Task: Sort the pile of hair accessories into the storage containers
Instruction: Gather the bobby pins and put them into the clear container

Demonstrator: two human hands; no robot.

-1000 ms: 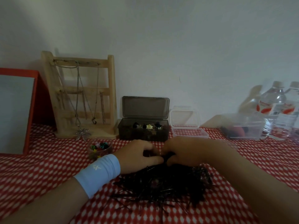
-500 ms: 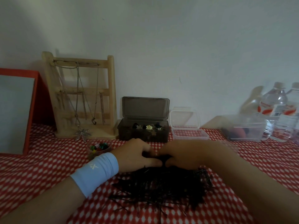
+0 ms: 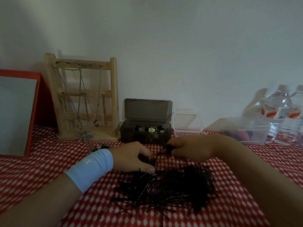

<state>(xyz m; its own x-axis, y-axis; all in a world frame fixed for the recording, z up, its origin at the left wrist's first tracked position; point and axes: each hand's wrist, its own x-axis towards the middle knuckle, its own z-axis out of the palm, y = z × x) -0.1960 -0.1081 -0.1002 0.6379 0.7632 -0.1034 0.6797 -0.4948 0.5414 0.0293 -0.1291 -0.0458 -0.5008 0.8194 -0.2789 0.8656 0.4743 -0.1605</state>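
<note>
Red cloth printed with small white lozenges (image 3: 41,169) covers the table below a plain pale wall, and a loose, bristly heap of thin black metal hairpins (image 3: 165,189) lies on it in front of the person. At the heap's far edge the left hand (image 3: 131,158), above a smooth light-blue wristband (image 3: 91,167), curls its fingers down among the pins, while the right hand (image 3: 193,148) pinches a small dark item I cannot identify. Behind them stand a smoky translucent plastic box with its hinged lid raised (image 3: 146,128), holding small flower-shaped clips, a clear lidded plastic tub (image 3: 188,126) beside it, and a slatted wooden rack hung with fine chains (image 3: 85,99).
</note>
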